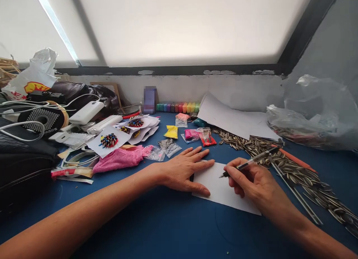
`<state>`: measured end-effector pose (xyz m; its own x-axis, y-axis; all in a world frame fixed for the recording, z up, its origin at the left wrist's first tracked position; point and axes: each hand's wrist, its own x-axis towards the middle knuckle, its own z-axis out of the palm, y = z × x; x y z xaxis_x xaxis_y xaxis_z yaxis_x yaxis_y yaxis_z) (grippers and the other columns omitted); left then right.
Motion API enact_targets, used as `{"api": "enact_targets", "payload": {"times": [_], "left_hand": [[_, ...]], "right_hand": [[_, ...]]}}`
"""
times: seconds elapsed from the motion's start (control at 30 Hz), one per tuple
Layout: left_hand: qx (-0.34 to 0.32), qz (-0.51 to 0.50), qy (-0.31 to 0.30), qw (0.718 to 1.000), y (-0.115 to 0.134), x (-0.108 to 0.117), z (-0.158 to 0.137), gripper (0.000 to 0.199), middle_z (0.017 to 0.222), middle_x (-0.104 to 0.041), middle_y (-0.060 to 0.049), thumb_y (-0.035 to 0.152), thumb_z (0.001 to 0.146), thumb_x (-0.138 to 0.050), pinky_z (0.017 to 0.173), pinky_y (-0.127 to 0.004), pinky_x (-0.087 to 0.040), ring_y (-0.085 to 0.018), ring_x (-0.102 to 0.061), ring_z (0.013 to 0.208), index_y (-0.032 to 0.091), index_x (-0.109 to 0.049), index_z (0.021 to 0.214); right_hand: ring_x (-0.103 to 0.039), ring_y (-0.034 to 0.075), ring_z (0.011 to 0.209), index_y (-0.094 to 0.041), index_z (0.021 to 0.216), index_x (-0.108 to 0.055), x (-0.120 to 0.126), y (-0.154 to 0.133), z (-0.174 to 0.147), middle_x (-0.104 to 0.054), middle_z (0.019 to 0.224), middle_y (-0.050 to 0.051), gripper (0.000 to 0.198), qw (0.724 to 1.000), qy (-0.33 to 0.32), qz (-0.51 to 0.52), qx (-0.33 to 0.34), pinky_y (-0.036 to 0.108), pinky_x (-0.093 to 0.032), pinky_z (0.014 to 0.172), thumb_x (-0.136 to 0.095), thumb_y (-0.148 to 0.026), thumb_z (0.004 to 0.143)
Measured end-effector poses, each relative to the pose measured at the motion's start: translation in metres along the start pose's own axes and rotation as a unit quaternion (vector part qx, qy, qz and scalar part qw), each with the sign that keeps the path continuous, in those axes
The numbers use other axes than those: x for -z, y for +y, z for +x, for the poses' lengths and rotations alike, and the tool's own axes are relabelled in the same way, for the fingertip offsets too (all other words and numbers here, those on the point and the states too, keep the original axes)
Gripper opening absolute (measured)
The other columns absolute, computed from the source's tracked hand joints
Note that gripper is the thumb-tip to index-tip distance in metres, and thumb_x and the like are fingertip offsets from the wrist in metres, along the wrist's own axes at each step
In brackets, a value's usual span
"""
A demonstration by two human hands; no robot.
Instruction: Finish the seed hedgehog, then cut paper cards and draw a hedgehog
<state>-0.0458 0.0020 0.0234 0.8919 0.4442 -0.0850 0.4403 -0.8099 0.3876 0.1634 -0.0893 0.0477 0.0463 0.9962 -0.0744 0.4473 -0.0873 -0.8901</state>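
Note:
A white sheet of paper (215,188) lies on the blue tabletop in front of me, bare as far as I can see. My left hand (188,169) rests flat on its left edge, fingers spread. Over the paper's right part, my right hand (248,180) grips a clear-barrelled pen (247,162) between thumb and fingers. Its dark tip points down and left, close above the sheet; whether it touches I cannot tell. Beyond my left fingertips lie small plastic packets, one yellow (171,132), one red (207,137) and one pink (192,134).
Sunflower seeds (282,173) spread along the right, with an orange pencil (298,158) and a thin metal rod (296,193) among them. Large paper sheets (232,113) lean behind. At left are seed-decorated papers (109,141), a pink cloth (120,160), cables and a black bag (22,166).

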Motion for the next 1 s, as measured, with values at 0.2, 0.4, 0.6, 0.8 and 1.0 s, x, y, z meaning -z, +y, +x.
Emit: {"api": "enact_targets", "payload": {"times": [0.2, 0.4, 0.6, 0.8, 1.0], "left_hand": [[-0.005, -0.008, 0.024, 1.000, -0.003, -0.004, 0.001, 0.101, 0.166, -0.012, -0.010, 0.079, 0.085, -0.052, 0.125, -0.049, -0.004, -0.031, -0.003, 0.154, 0.019, -0.021, 0.159], [-0.006, -0.010, 0.010, 1.000, -0.002, -0.002, 0.000, 0.101, 0.166, -0.007, -0.010, 0.077, 0.087, -0.050, 0.125, -0.048, 0.001, -0.030, 0.000, 0.154, 0.015, -0.018, 0.159], [-0.006, 0.000, 0.002, 1.000, 0.001, -0.002, -0.001, 0.104, 0.166, -0.004, -0.011, 0.078, 0.086, -0.049, 0.125, -0.047, 0.003, -0.030, 0.002, 0.154, 0.014, -0.015, 0.160], [-0.013, 0.014, 0.022, 1.000, 0.002, -0.005, -0.001, 0.099, 0.166, -0.008, -0.011, 0.076, 0.089, -0.047, 0.125, -0.046, 0.003, -0.031, -0.002, 0.154, 0.014, -0.016, 0.160], [-0.016, 0.009, 0.018, 1.000, 0.001, -0.006, -0.001, 0.102, 0.166, -0.008, -0.010, 0.076, 0.087, -0.050, 0.125, -0.046, 0.004, -0.029, -0.002, 0.154, 0.016, -0.012, 0.160]], "right_hand": [[-0.047, 0.011, 0.050, -0.021, 0.078, -0.062, -0.014, -0.004, 0.011, -0.056, 0.058, -0.003, 0.034, 0.998, -0.062, -0.012, 0.026, 0.024, -0.038, 0.049, -0.058, -0.055, 0.082], [-0.048, 0.012, 0.051, -0.022, 0.079, -0.065, -0.013, 0.013, 0.017, -0.056, 0.060, -0.003, 0.030, 0.997, -0.049, -0.015, 0.064, 0.025, -0.038, 0.049, -0.054, -0.048, 0.085], [-0.047, 0.011, 0.051, -0.022, 0.073, -0.062, -0.013, 0.014, 0.015, -0.057, 0.062, -0.001, 0.037, 0.996, -0.057, -0.034, 0.055, 0.025, -0.038, 0.048, -0.048, -0.051, 0.091], [-0.049, 0.011, 0.049, -0.022, 0.070, -0.060, -0.013, 0.012, 0.015, -0.058, 0.061, 0.000, 0.039, 0.997, -0.050, -0.026, 0.048, 0.023, -0.037, 0.045, -0.050, -0.055, 0.088], [-0.053, 0.012, 0.050, -0.022, 0.075, -0.066, -0.013, 0.008, 0.015, -0.066, 0.067, 0.001, 0.037, 0.998, -0.035, 0.000, 0.051, 0.024, -0.041, 0.046, -0.059, -0.057, 0.083]]}}
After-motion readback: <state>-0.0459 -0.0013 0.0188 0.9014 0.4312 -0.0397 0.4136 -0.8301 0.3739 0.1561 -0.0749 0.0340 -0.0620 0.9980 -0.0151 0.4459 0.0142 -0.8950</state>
